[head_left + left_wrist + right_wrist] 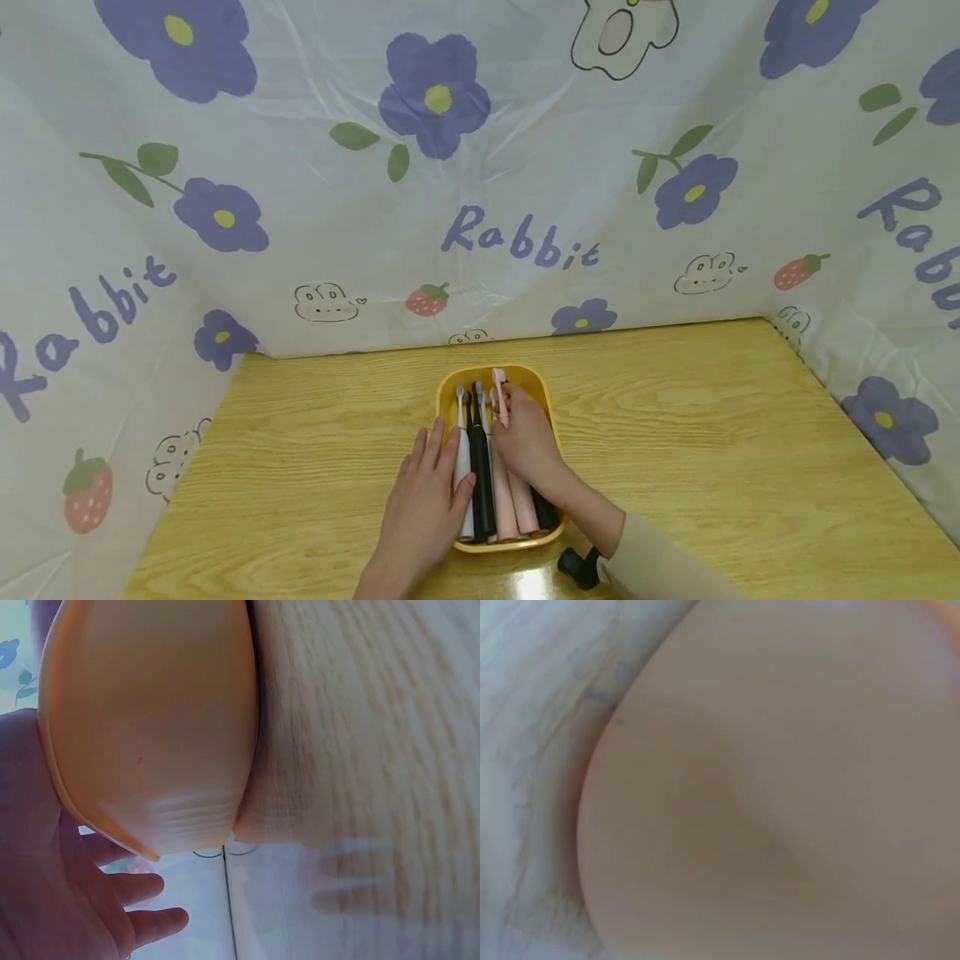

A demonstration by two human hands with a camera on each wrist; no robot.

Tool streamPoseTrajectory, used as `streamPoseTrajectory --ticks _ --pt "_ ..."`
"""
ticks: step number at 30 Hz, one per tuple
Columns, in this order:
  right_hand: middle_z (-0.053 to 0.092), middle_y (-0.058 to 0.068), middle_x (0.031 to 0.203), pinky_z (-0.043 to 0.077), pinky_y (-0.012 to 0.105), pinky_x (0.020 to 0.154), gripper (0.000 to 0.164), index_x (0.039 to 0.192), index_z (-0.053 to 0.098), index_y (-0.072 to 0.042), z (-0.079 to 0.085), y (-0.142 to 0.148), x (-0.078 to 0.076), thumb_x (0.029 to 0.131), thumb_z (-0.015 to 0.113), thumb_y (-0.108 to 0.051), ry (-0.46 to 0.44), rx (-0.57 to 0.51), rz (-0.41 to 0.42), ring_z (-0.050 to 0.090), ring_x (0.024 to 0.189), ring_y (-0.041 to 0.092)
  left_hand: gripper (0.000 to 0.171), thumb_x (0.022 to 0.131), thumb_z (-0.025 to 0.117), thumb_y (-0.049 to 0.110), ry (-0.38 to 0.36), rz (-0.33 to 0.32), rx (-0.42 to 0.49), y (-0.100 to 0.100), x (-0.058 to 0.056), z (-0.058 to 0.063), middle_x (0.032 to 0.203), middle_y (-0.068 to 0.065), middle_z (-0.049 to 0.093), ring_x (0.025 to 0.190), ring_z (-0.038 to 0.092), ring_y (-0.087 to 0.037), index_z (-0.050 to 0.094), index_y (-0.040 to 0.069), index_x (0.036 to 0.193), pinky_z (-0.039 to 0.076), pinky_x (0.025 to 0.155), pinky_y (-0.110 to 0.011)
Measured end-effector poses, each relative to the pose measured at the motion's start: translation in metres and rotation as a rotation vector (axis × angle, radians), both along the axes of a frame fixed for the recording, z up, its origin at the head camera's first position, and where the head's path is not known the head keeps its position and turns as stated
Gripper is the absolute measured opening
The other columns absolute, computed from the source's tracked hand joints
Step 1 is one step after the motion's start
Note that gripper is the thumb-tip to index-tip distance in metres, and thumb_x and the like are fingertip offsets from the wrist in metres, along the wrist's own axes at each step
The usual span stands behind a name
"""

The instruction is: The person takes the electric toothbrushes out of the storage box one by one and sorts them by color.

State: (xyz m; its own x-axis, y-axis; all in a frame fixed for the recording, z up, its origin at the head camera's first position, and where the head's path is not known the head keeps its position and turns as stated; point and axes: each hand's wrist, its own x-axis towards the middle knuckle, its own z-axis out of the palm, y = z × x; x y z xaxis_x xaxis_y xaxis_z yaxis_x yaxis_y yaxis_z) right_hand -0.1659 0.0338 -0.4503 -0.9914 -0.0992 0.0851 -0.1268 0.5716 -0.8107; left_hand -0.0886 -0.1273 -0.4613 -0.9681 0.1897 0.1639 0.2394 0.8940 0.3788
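Observation:
A yellow bin (517,543) holds several electric toothbrushes lying lengthwise. From the left run a white one (466,518), a black one (483,496) and pink ones (506,510), with another black handle (547,512) at the right. My right hand (531,440) reaches into the bin and pinches a pink toothbrush (499,380) near its neck; the brush head sticks up past the fingers. On the left rim rests my left hand (423,500), its fingers straight. The left wrist view has the bin's outer wall (150,712) beside that hand. A blurred wall (780,787) fills most of the right wrist view.
The bin stands on a wood-grain table (705,442). A white cloth (517,292) printed with flowers and "Rabbit" hangs behind and at both sides. Beside the right sleeve (660,562) is a small black object (577,568) at the front.

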Motion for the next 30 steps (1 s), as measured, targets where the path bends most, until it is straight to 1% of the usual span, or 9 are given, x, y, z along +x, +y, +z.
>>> streamPoseTrajectory --ticks 3,6,8,11,14,18,24,27,30 --pt "0.069 0.019 0.115 0.056 0.038 0.075 0.051 0.142 0.05 0.009 0.004 0.001 0.004 0.094 0.064 0.0 0.04 -0.034 0.018 0.066 0.096 0.027 0.061 0.103 0.06 0.032 0.002 0.002 -0.003 0.0 0.0 0.001 0.164 -0.022 0.03 0.147 0.03 -0.047 0.044 0.004 0.156 0.035 0.111 -0.063" --pt "0.069 0.019 0.12 0.057 0.039 0.078 0.05 0.143 0.049 0.007 0.007 0.004 0.008 0.096 0.062 0.0 0.043 -0.098 0.057 0.067 0.103 0.029 0.062 0.103 0.061 0.032 0.003 0.004 -0.004 0.0 0.0 0.001 0.163 -0.022 0.03 0.147 0.03 -0.047 0.043 0.004 0.156 0.034 0.112 -0.061" --pt "0.07 0.019 0.119 0.057 0.039 0.077 0.049 0.143 0.05 0.007 0.011 0.007 0.011 0.097 0.062 0.0 0.03 -0.142 0.088 0.068 0.101 0.029 0.062 0.103 0.061 0.032 0.003 0.004 -0.004 0.0 0.001 0.001 0.163 -0.022 0.03 0.147 0.03 -0.047 0.043 0.004 0.156 0.034 0.113 -0.06" --pt "0.072 0.017 0.114 0.058 0.039 0.078 0.047 0.142 0.051 0.008 0.016 0.014 0.012 0.097 0.063 0.0 -0.012 -0.208 0.132 0.069 0.096 0.026 0.062 0.103 0.061 0.031 0.004 0.003 -0.002 0.0 0.001 0.002 0.164 -0.022 0.03 0.147 0.03 -0.047 0.043 0.004 0.156 0.034 0.113 -0.059" --pt "0.072 0.018 0.108 0.06 0.039 0.079 0.044 0.14 0.052 0.011 0.022 0.023 0.012 0.098 0.062 0.002 -0.092 -0.286 0.168 0.07 0.092 0.027 0.062 0.103 0.061 0.032 -0.002 0.006 0.005 0.0 0.0 0.002 0.164 -0.022 0.03 0.148 0.03 -0.046 0.043 0.005 0.156 0.034 0.113 -0.059" --pt "0.071 0.023 0.11 0.06 0.041 0.084 0.041 0.138 0.049 0.015 0.029 0.036 0.013 0.1 0.059 0.003 -0.201 -0.365 0.254 0.072 0.096 0.032 0.062 0.103 0.061 0.032 -0.015 0.007 0.018 -0.001 0.001 0.002 0.164 -0.022 0.029 0.148 0.029 -0.046 0.043 0.006 0.156 0.034 0.113 -0.06" --pt "0.068 0.023 0.119 0.061 0.041 0.081 0.045 0.143 0.046 0.013 0.033 0.054 0.012 0.103 0.058 -0.004 -0.323 -0.381 0.387 0.07 0.103 0.032 0.061 0.103 0.061 0.031 -0.017 0.003 0.024 -0.001 0.001 0.002 0.164 -0.022 0.029 0.148 0.029 -0.047 0.043 0.006 0.156 0.036 0.111 -0.06" --pt "0.066 0.023 0.123 0.061 0.043 0.078 0.048 0.146 0.045 0.011 0.035 0.061 0.01 0.103 0.059 -0.006 -0.365 -0.398 0.403 0.07 0.104 0.032 0.061 0.104 0.06 0.032 -0.023 0.002 0.028 -0.001 0.001 0.002 0.165 -0.022 0.028 0.148 0.028 -0.046 0.043 0.006 0.157 0.037 0.111 -0.06" --pt "0.064 0.026 0.125 0.061 0.045 0.079 0.05 0.147 0.042 0.013 0.036 0.067 0.01 0.103 0.059 -0.006 -0.373 -0.421 0.405 0.069 0.105 0.033 0.062 0.104 0.06 0.033 -0.028 0.005 0.033 -0.001 0.001 0.003 0.165 -0.021 0.027 0.148 0.028 -0.046 0.043 0.007 0.157 0.037 0.111 -0.06"
